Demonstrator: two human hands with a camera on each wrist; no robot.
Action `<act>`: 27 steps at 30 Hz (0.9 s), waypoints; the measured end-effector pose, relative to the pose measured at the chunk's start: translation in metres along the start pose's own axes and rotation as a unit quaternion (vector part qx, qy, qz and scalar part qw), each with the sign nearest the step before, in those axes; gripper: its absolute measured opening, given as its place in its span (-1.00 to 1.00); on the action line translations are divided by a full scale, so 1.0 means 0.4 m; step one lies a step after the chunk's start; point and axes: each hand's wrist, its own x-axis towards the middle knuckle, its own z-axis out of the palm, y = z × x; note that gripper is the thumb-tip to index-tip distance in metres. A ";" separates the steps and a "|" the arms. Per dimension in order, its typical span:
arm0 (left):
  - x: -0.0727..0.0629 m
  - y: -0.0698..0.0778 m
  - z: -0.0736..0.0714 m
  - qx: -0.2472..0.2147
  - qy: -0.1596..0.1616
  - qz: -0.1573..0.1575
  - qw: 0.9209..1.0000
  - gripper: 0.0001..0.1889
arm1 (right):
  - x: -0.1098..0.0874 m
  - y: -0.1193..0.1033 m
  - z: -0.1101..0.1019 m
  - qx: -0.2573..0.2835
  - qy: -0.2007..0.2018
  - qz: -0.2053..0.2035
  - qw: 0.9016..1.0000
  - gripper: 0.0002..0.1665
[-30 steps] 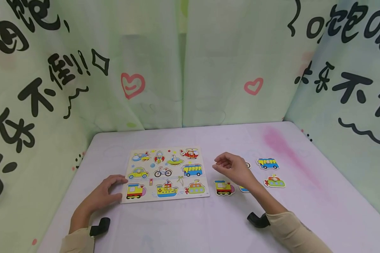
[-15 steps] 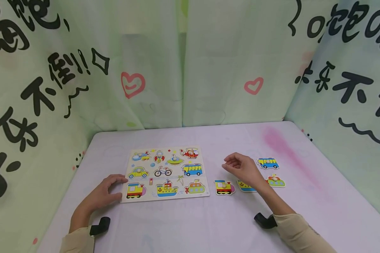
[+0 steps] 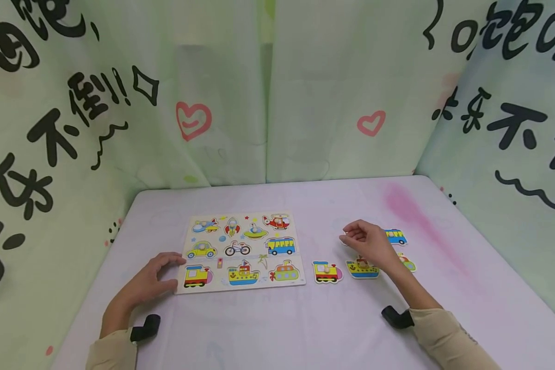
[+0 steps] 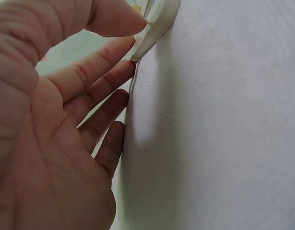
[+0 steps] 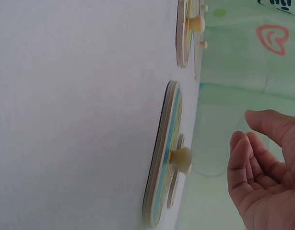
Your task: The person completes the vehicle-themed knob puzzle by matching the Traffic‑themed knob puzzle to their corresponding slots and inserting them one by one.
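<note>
Beige-sleeved, the right hand (image 3: 370, 244) has drawn away from the puzzle board (image 3: 264, 280) over the last second, out to its right, leaving the boat piece (image 3: 363, 269) in plain sight; the work therefore seems, as I judge it, to be centred on the loose pieces just now, while the board waits. In the right wrist view the thumb (image 5: 274, 125) stands apart from the loosely bent fingers (image 5: 241, 160), with a gap between, and nothing shows in their grasp. Pale edging peeks out beneath that hand, too little of it to identify. Over at the board's left edge, the left hand (image 3: 150, 277) has kept its place, its fingers fairly straight and relaxed, the thumb and forefinger tips touching the edge and gripping no piece. Nearest to the board on its right lies the train piece (image 3: 327, 272), then the boat piece; farther right are the bus piece (image 3: 396, 237) and the submarine piece (image 3: 407, 262), both partly covered by the right hand and arm. Under the board spreads a white tablecloth (image 3: 240, 331), with a pink smear beyond the board to the right, and behind it hangs a pale green curtain (image 3: 305, 149).
</note>
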 end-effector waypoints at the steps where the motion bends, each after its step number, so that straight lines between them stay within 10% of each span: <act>1: 0.001 0.001 0.000 0.001 0.001 -0.001 1.000 -0.49 | 0.002 0.005 -0.003 -0.006 0.001 0.001 1.000 -0.69; 27: 0.002 -0.001 0.002 0.003 0.002 0.009 1.000 -0.48 | 0.062 0.068 -0.045 -0.092 -0.083 0.033 0.992 -0.73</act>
